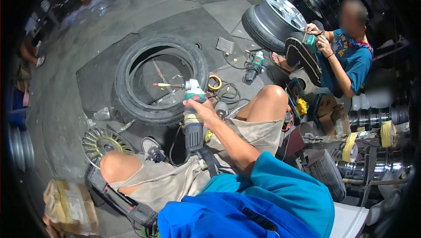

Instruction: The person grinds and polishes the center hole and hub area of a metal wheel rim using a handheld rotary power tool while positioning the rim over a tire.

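Observation:
My right hand (200,109) is wrapped round the body of an angle grinder (193,128) with a green and silver head, above my lap. A slim metal shaft (176,86) with a yellow and red end points left from beside the grinder's head; I cannot tell whether it is fixed to it. Beneath and beyond the grinder, a black tire (124,80) lies flat on the floor mat. A roll of yellow tape (215,83) lies right of the grinder's head. My left hand is out of view.
A co-worker (351,67) sits at right, holding a green object (310,43). Near them are a second grinder (254,68) and a wheel with tire (272,23). A spoked wheel piece (105,143) lies by my knee, a taped box (70,207) at lower left. Cords run across the floor.

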`<state>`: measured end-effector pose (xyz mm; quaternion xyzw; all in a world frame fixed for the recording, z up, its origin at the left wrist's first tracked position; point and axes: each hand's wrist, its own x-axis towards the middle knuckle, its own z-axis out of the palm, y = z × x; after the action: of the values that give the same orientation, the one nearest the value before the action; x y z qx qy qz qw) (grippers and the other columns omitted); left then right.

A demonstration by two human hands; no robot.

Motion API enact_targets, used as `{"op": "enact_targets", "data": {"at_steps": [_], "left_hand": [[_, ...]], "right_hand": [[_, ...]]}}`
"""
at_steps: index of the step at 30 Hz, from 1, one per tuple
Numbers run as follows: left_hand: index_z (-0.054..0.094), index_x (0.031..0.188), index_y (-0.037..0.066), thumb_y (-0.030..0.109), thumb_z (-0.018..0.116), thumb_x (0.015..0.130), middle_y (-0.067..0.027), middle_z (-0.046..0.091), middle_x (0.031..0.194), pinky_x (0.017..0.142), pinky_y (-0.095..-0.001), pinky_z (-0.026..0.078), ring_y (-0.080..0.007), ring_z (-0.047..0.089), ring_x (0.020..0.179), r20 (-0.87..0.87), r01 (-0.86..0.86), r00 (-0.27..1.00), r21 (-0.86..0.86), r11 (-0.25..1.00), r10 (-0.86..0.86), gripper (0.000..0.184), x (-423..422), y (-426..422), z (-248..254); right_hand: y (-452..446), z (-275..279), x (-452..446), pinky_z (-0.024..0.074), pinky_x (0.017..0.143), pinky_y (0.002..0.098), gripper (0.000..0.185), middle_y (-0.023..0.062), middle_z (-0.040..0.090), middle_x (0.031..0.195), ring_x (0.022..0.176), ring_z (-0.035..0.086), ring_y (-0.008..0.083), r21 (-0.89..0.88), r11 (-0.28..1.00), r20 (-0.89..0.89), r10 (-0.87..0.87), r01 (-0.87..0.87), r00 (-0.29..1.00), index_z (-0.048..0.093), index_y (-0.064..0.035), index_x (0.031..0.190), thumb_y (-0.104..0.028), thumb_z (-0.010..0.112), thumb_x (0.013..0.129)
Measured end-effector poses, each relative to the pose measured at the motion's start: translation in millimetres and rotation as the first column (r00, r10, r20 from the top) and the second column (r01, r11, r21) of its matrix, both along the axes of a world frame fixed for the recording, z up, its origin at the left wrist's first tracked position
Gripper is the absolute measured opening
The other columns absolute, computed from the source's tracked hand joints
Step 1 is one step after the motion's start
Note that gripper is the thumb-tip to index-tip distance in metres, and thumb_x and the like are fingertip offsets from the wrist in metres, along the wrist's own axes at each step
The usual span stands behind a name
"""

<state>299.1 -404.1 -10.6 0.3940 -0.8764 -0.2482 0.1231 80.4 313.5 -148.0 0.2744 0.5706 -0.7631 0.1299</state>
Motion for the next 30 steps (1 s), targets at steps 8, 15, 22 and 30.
{"op": "enact_targets", "data": {"at_steps": [8,15,22,30], "left_hand": [[0.065,0.135,0.01,0.043,0.055,0.107,0.0031,0.063,0.093,0.053,-0.0229,0.04,-0.0053,0.054,0.069,-0.04,0.298,0.95,-0.184,0.937,-0.311,0.044,-141.2,34.1,175.1],[0.068,0.132,0.008,0.039,0.053,0.11,0.0046,0.063,0.084,0.047,-0.0198,0.037,-0.0022,0.053,0.06,-0.003,0.556,0.831,-0.002,0.831,-0.556,0.041,-319.4,139.4,243.0],[0.068,0.13,0.01,0.049,0.058,0.106,-0.0005,0.073,0.111,0.077,-0.0276,0.057,-0.0114,0.07,0.096,-0.151,0.698,0.704,0.33,0.636,-0.694,0.047,-438.0,312.2,112.3],[0.068,0.094,-0.002,0.04,0.068,0.098,-0.0268,0.071,0.088,0.077,-0.0503,0.053,-0.0483,0.068,0.085,-0.086,0.82,0.561,-0.081,0.567,-0.823,0.042,-408.9,441.6,-147.9]], "right_hand": [[24.8,-8.9,-3.8,0.0608,0.062,0.0407,0.038,0.0104,0.07,0.089,0.069,0.072,0.0245,-0.098,0.983,-0.039,-0.159,0.155,0.986,0.063,-0.0039,0.11,-0.02,0.084,0.082],[56.3,15.8,-8.6,0.0636,0.062,0.0425,0.043,0.0129,0.067,0.089,0.069,0.072,0.026,-0.262,0.922,-0.009,-0.296,0.284,0.955,0.057,-0.005,0.114,-0.024,0.082,0.084],[92.6,2.6,-13.0,0.064,0.06,0.0437,0.04,0.015,0.069,0.085,0.067,0.072,0.0274,-0.362,0.845,0.062,-0.401,0.395,0.914,0.059,-0.0022,0.111,-0.026,0.08,0.086],[101.1,20.2,-14.8,0.0622,0.062,0.0394,0.043,0.0111,0.067,0.087,0.069,0.071,0.0239,-0.364,0.818,0.098,-0.442,0.446,0.891,0.06,-0.0008,0.113,-0.022,0.083,0.083]]}}
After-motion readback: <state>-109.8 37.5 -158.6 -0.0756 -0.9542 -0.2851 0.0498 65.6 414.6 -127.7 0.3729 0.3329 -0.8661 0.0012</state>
